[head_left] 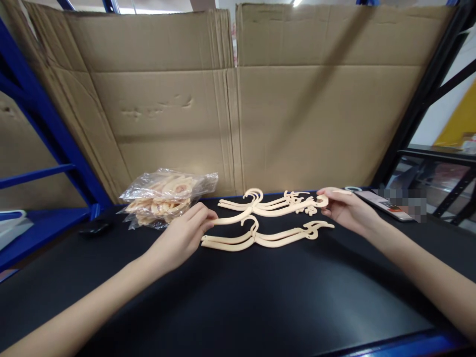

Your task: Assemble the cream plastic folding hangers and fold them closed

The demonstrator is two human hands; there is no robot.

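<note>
My left hand [193, 225] pinches the left end of a cream plastic clothes hanger [277, 212] above the black table. At the hanger's other end, my right hand [344, 206] grips a curved cream end piece between thumb and fingers. Closer to me, cream clothes hangers [230, 246] lie side by side, with a small hooked cream piece [314, 229] at their right end. More cream hangers [228, 203] lie behind the held one, partly hidden by it. Several small cream pieces [293, 197] are bunched near their right end.
A clear plastic bag [167, 193] full of cream parts sits at the back left, beside a dark object [93, 227]. A phone [386, 204] lies at the right. Cardboard [167, 119] walls the back of the black table [238, 307]; blue and black metal posts flank it.
</note>
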